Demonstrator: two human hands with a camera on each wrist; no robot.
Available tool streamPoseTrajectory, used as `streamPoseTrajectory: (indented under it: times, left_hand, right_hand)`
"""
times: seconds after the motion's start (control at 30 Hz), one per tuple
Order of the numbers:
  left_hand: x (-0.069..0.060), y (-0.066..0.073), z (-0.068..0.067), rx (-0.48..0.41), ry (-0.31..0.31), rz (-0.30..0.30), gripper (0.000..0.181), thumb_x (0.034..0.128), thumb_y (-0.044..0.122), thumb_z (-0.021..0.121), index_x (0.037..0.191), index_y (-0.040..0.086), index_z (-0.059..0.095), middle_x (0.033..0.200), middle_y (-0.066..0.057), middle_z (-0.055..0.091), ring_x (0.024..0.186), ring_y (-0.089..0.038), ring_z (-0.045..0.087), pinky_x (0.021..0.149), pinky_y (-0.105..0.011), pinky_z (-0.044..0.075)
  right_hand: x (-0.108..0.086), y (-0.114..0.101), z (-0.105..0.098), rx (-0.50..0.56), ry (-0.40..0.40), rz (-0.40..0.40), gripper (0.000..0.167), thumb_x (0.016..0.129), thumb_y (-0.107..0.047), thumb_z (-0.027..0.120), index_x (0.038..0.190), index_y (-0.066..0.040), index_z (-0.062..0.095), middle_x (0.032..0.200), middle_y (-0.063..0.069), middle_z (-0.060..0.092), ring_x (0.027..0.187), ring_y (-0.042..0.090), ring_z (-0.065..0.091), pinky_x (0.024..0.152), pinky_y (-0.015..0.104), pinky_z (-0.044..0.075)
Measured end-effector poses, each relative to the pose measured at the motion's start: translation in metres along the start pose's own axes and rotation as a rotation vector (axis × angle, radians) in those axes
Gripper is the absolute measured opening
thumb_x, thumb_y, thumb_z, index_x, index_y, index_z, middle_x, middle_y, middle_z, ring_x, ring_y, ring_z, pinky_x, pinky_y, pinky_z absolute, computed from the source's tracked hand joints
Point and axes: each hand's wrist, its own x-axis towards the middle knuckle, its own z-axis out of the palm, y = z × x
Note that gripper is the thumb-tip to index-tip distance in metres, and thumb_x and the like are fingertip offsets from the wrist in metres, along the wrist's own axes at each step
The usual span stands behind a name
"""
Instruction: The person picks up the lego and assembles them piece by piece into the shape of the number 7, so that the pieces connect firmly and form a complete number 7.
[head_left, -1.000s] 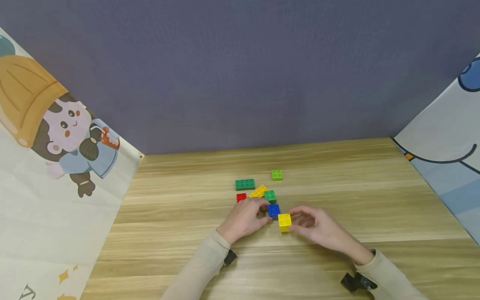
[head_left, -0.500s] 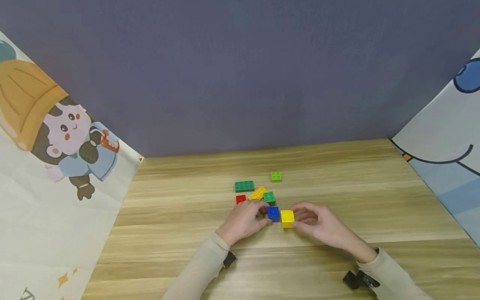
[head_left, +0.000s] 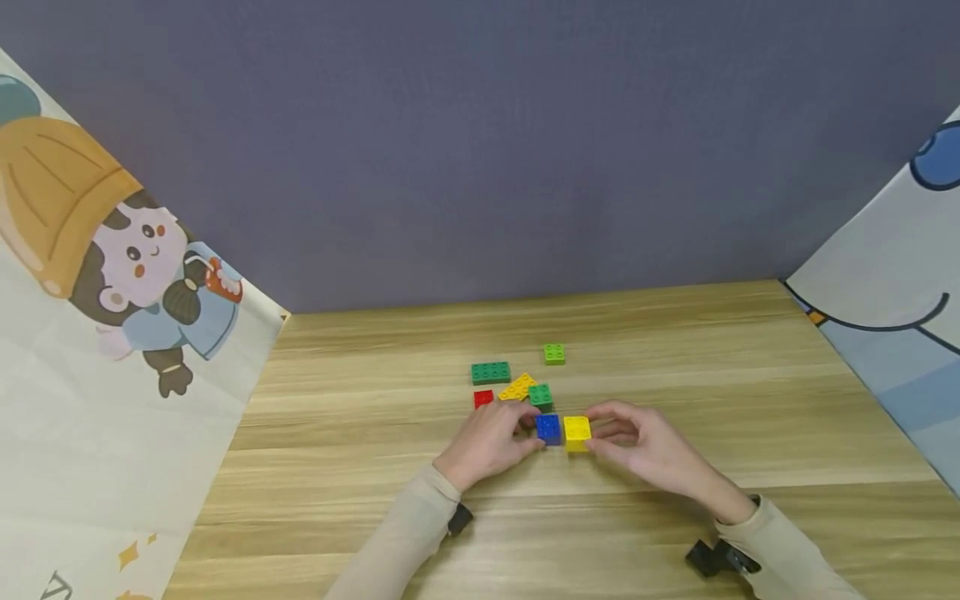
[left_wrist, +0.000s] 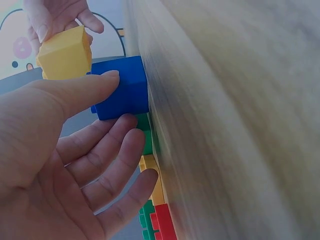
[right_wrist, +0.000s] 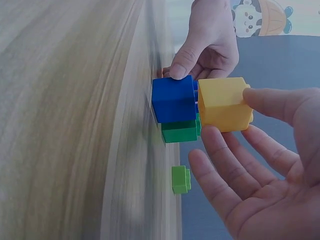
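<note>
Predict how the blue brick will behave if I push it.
The blue brick will probably slide rather than roll, given its flat sides. It looks stiff, its edges straight in the grip of the left hand. Its smooth, plain faces may be slightly slippery.

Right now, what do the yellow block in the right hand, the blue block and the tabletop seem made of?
Held yellow block: probably moulded plastic, smooth; flat, evenly coloured faces and a studded top.
Blue block: likely plastic too, smooth, with crisp edges and studs.
Tabletop: wood or wood-look laminate, apparently smooth; streaky grain shows, but solid or printed can't be told.
</note>
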Motion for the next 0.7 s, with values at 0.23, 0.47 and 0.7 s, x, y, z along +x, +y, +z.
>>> streamPoseTrajectory:
  times: [0.23,0.47,0.7]
  left_hand:
    - [0.0031,0.0018,-0.0015,-0.008,-0.006,-0.004,0.037,0.0966,0.034,0.081,0.127,0.013,0.076,0.111,0.003,0.079,0.093,-0.007,0.069,0.082,-0.022,0.057]
    - [0.0034,-0.0006,0.0003,-0.027,-0.015,-0.019,0.037,0.0964,0.034,0.081,0.126,0.014,0.076,0.112,0.003,0.079,0.095,-0.007,0.070,0.085,-0.024,0.058]
    - [0.0031,-0.0015,0.0012,-0.036,-0.017,-0.020,0.038,0.0969,0.036,0.081,0.127,0.013,0.076,0.112,0.003,0.079,0.097,-0.008,0.071,0.087,-0.026,0.059]
  right_hand:
    - [0.0026,-0.0003,-0.0028,-0.018,0.009,-0.010,0.042,0.097,-0.021,0.079,0.135,-0.008,0.067,0.126,0.014,0.075,0.106,0.020,0.075,0.088,0.022,0.061]
    - [0.0042,-0.0012,-0.0034,-0.009,0.006,-0.014,0.042,0.097,-0.022,0.079,0.135,-0.008,0.067,0.127,0.014,0.074,0.106,0.020,0.075,0.088,0.024,0.061]
    - [0.0077,0.0003,-0.0048,-0.024,0.013,-0.044,0.043,0.096,-0.020,0.079,0.136,-0.006,0.067,0.129,0.014,0.074,0.106,0.019,0.075,0.089,0.024,0.061]
